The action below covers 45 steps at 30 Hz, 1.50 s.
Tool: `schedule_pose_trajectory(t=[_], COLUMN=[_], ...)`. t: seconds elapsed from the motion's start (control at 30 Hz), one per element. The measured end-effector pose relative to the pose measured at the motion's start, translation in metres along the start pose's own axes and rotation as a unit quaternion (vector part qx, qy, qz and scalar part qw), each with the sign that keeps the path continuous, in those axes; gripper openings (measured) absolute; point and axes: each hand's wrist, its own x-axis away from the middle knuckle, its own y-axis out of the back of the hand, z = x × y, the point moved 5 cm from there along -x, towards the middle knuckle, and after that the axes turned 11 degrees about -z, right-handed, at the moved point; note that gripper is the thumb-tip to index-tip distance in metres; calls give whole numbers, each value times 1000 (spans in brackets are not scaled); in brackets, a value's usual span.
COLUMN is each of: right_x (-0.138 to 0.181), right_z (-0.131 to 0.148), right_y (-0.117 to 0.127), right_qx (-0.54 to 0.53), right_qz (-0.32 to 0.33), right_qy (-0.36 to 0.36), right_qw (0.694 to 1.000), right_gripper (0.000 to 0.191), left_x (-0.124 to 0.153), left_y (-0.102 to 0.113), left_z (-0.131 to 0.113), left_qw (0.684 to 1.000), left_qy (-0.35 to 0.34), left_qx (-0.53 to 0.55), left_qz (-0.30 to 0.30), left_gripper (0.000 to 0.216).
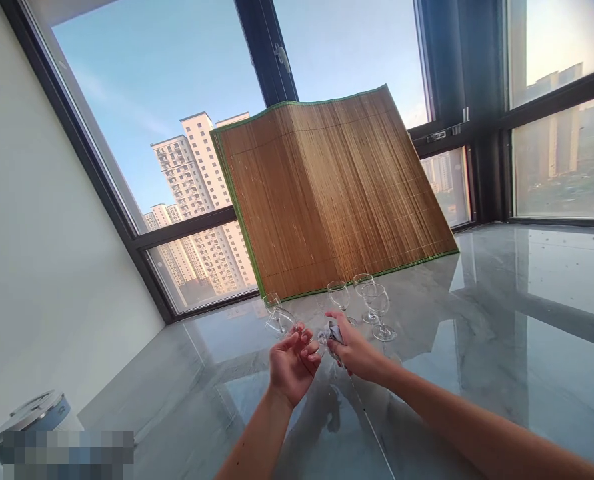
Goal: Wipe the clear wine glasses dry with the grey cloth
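My left hand (295, 365) is closed, palm up, on a clear stemmed wine glass (279, 323). The glass lies tilted, its bowl pointing left and away from me. To its right, my right hand (355, 348) grips a small crumpled grey cloth (335, 332), close to what looks like the foot of the held glass. Fingers hide part of the cloth and the stem. Behind my left hand stands another wine glass (271, 301), partly overlapped by the tilted one. Beyond my right hand several more stand upright, among them one glass (338, 294) and a nearer one (375, 303).
A folded bamboo mat (337, 193) with green edging leans against the dark-framed window (264, 53) behind the glasses. The glossy grey marble surface (477, 373) reflects the window. At the lower left is a lidded container (37, 417), partly blurred out, near the white wall (41, 220).
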Motion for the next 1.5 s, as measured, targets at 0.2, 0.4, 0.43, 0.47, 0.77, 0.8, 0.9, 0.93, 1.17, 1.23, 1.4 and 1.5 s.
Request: schedule_pose_trajectory(t=[0.2,0.4,0.43,0.47,0.77,0.8,0.9,0.93,1.17,1.23,1.4,1.5], right_x=[5,3,2,1,3,4,4,4,5,7,19,27], right_z=[8,19,20,22,25,25,24,24,26,28,37,39], right_y=[-2,10,14,17,23,22,20,19,20,18,8,0], right_qx=[4,-27,-20,-8,58,58,53,50,36,33,63,139], right_qz=[23,-63,-84,-105,-153,-149,-141,-140,-139,-128,-31,41], right_qy=[-22,63,87,110,170,172,178,178,188,195,235,268], right_qw=[999,996,993,988,972,972,972,973,972,972,970,952], right_gripper=[57,52,50,48,47,47,46,46,43,39,36,43], left_x=[-8,-19,-21,-24,-27,-27,-29,-29,-30,-29,-29,-26], left_y=[6,27,31,34,37,37,40,41,42,42,57,68], left_z=[-7,-9,-7,-4,4,4,6,7,6,4,-19,-46], left_qw=[997,969,964,960,952,951,950,950,944,943,875,786], left_qy=[-55,-93,-86,-79,-71,-71,-65,-62,-44,-33,-61,-146], left_qx=[-28,-150,-172,-190,-234,-237,-243,-244,-271,-270,-384,-495], left_qz=[-52,-171,-183,-189,-186,-187,-187,-185,-181,-194,-289,-340], left_gripper=[17,31,32,33,36,36,37,37,47,59,51,30])
